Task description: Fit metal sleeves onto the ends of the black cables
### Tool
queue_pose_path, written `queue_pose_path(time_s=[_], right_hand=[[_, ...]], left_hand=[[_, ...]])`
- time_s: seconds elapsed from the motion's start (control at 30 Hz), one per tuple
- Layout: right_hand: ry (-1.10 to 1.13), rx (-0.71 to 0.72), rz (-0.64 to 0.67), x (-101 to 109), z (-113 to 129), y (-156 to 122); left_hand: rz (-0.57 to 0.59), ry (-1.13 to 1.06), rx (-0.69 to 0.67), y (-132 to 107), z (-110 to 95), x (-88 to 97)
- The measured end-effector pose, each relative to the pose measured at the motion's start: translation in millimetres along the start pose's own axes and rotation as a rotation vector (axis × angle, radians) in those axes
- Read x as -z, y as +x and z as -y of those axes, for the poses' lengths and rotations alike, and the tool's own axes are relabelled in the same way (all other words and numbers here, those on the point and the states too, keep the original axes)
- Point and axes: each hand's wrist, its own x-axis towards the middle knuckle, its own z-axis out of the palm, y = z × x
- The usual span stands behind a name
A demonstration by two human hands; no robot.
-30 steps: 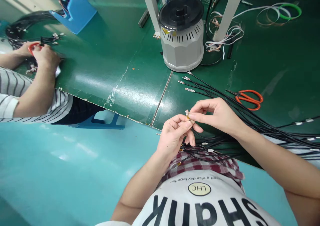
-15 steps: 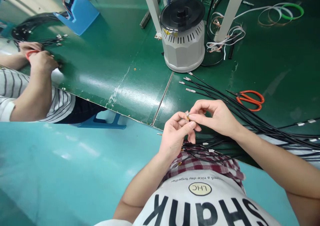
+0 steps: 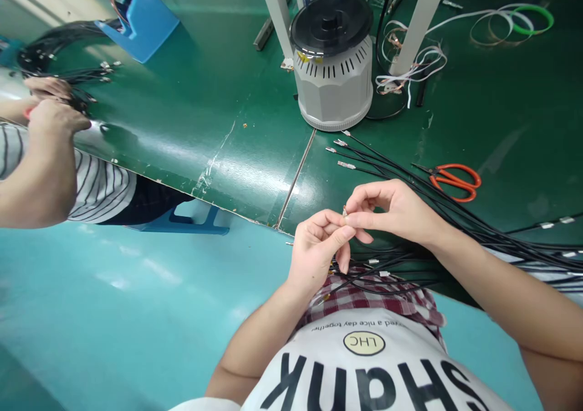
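My left hand (image 3: 319,244) and my right hand (image 3: 394,212) meet fingertip to fingertip at the table's front edge. Between their pinched fingers a small metallic connector piece (image 3: 345,211) shows, mostly hidden by the fingertips. Whether a cable runs from it into my left palm I cannot make out. Below my hands, several black cables (image 3: 401,272) with white tags lie over my lap and the table edge. Beyond my right hand, more black cables (image 3: 432,198) with metal connectors (image 3: 346,164) at their ends stretch across the table.
Orange-handled scissors (image 3: 455,182) lie right of my right hand. A grey round machine with a black lid (image 3: 331,83) stands ahead, between white posts (image 3: 419,28). White strips (image 3: 428,65) lie beside it. At left, a co-worker's hands (image 3: 57,107) work near a blue holder (image 3: 141,25).
The small piece between my fingertips has turned, and my fingers now cover more of it. My left fingers have shifted slightly. The co-worker's hands have moved left.
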Motion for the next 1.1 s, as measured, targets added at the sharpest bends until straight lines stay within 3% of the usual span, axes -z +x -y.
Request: queue_pose_path(time_s=[0.2, 0.67, 0.8, 0.97, 1.03, 1.1], right_hand=[[0.196, -0.050, 0.124, 3.0, -3.2, 2.4], [-0.020, 0.046, 0.016, 0.9, -7.8, 4.6], [-0.036, -0.008, -0.101, 5.2, -11.0, 7.6], [-0.131, 0.042, -0.288, 17.3, -8.1, 7.6], [-0.325, 0.064, -0.370, 22.1, -6.7, 4.5], [-0.654, 0.074, -0.436, 25.8, -8.5, 1.3]], left_hand=[[0.045, -0.081, 0.049, 3.6, 1.6, 1.1], [0.047, -0.121, 0.110, 8.5, 6.1, 5.3], [-0.021, -0.075, 0.100, 6.9, 3.6, 3.9], [-0.077, -0.022, -0.039, 1.5, -1.4, 2.1], [-0.088, -0.012, -0.049, -0.9, -1.7, 4.1], [-0.126, 0.015, -0.048, -2.6, -1.2, 7.1]])
